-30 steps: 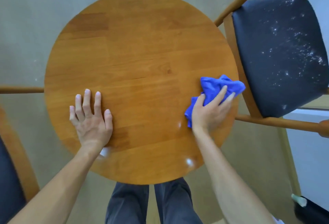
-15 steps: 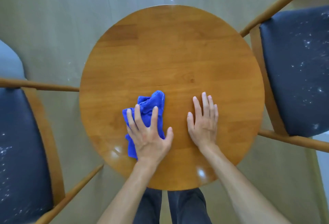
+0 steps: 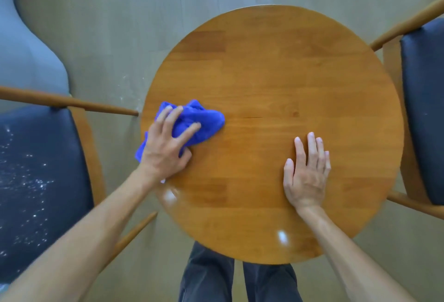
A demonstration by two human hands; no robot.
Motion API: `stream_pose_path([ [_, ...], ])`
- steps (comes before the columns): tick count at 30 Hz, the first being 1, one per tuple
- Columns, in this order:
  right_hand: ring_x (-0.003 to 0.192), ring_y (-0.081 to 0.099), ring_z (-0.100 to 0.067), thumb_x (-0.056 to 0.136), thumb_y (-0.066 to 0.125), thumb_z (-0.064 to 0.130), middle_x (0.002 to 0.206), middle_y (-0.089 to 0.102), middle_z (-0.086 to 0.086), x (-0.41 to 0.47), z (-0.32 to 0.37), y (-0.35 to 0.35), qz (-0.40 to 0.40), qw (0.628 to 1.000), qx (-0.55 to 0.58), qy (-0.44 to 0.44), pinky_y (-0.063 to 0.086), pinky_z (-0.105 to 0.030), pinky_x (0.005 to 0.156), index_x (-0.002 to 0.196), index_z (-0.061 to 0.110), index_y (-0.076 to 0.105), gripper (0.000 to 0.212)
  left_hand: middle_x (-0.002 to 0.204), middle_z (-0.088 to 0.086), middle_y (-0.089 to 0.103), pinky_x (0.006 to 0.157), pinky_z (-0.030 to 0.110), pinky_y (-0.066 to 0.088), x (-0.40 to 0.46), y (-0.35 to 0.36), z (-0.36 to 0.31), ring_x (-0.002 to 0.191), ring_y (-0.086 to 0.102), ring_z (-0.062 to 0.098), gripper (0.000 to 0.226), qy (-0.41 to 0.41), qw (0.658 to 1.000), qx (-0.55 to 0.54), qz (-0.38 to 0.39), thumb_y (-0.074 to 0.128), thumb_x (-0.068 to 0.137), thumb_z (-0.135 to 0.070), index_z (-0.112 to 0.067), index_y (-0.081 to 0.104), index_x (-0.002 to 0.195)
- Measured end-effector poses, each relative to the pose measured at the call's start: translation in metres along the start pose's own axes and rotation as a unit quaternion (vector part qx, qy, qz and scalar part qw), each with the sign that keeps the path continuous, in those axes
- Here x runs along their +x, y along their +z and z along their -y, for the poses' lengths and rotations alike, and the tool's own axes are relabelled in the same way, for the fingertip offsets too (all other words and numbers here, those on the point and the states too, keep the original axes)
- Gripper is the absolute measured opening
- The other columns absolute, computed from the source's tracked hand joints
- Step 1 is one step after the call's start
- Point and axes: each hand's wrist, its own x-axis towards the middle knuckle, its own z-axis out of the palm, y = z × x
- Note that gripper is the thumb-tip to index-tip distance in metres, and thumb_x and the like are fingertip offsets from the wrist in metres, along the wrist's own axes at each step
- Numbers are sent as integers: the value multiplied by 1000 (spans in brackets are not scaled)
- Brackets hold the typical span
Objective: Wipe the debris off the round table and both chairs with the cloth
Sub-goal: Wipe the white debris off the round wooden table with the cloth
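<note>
The round wooden table (image 3: pixel 276 73) fills the middle of the view, its top shiny with no specks that I can see. A crumpled blue cloth (image 3: pixel 204 121) lies at the table's left edge. My left hand (image 3: pixel 165 148) presses down on it with fingers spread. My right hand (image 3: pixel 305 176) rests flat on the bare top, lower right of centre, holding nothing. The left chair's dark seat (image 3: pixel 36 169) is dotted with white specks. Only a strip of the right chair's dark seat (image 3: pixel 425 109) shows at the frame edge.
Wooden chair arms (image 3: pixel 72 103) reach toward the table's left edge, and another rail (image 3: pixel 134 232) runs below it. A few white specks lie on the grey floor (image 3: pixel 125 85) left of the table. My legs (image 3: pixel 235 282) stand at the near edge.
The cloth went from my right hand to my left, which has pushed it across to the table's left edge. My right hand now lies flat on the top. The view swung left.
</note>
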Motion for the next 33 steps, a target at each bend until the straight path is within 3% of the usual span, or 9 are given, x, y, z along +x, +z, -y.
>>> stream_pose_path([
  [3, 144, 24, -32, 94, 41, 25, 154, 31, -16, 1, 2, -1, 2, 1000, -1, -6, 16, -47, 117, 142, 9, 44, 51, 141, 27, 36, 111, 50, 28, 34, -11, 36, 129, 35, 50, 59, -96, 995, 26, -5, 61, 68, -14, -15, 58, 127],
  [6, 144, 23, -32, 94, 41, 25, 154, 30, -17, 2, 2, -2, 4, 1000, -1, 0, 16, -48, 117, 142, 9, 43, 51, 143, 29, 37, 109, 58, 29, -7, -6, -7, 133, 31, 51, 59, -87, 996, 13, -11, 61, 68, -14, -13, 62, 126],
  [12, 144, 24, -33, 93, 41, 26, 154, 30, -16, 2, 2, -1, 7, 1000, -10, 3, 19, -50, 116, 142, 9, 42, 52, 138, 10, 47, 90, 55, 44, -160, 6, -158, 144, 28, 30, 46, 93, 988, -65, 104, 49, 76, -18, -32, 60, 119],
  [16, 144, 24, -32, 93, 41, 25, 154, 31, -16, 0, 1, 0, 3, 1000, -7, -2, 20, -49, 116, 142, 9, 42, 52, 140, 12, 45, 93, 51, 42, -120, 6, -94, 136, 37, 36, 42, 176, 977, -74, 91, 46, 83, -21, -32, 56, 122],
  [19, 144, 24, -32, 93, 42, 25, 154, 31, -17, -1, 0, 1, 3, 1000, -12, -3, 19, -49, 116, 142, 9, 42, 52, 140, 23, 43, 100, 52, 38, -39, -1, -2, 128, 41, 45, 55, 32, 999, 3, 5, 58, 72, -18, -24, 55, 126],
  [22, 144, 23, -32, 93, 40, 25, 154, 31, -16, 0, 0, 0, 12, 1000, -11, -1, 18, -49, 117, 143, 10, 41, 52, 139, 28, 42, 106, 48, 33, 19, -6, 25, 126, 39, 48, 56, -157, 986, 40, -34, 59, 70, -16, -18, 58, 126],
  [25, 144, 23, -31, 93, 41, 26, 154, 31, -16, 2, -2, -2, 18, 1000, -8, 1, 18, -49, 117, 143, 10, 41, 52, 144, 28, 39, 107, 52, 31, -11, 3, -30, 132, 34, 50, 57, -148, 988, 38, -31, 59, 71, -18, -18, 60, 128],
  [28, 144, 22, -30, 92, 42, 27, 154, 32, -14, 4, 0, -6, 34, 999, 19, 21, 19, -48, 115, 141, 12, 44, 52, 147, 21, 36, 96, 59, 40, -96, 14, -143, 134, 34, 46, 60, -95, 995, -26, 12, 58, 69, -13, -24, 56, 128],
  [33, 145, 23, -22, 93, 35, 28, 153, 35, -7, 8, -15, -28, 103, 981, 158, 33, 21, -41, 113, 136, 13, 52, 49, 145, 11, 39, 92, 60, 45, -157, 31, -273, 139, 28, 36, 59, 27, 991, -61, 116, 60, 68, -10, -32, 56, 123],
])
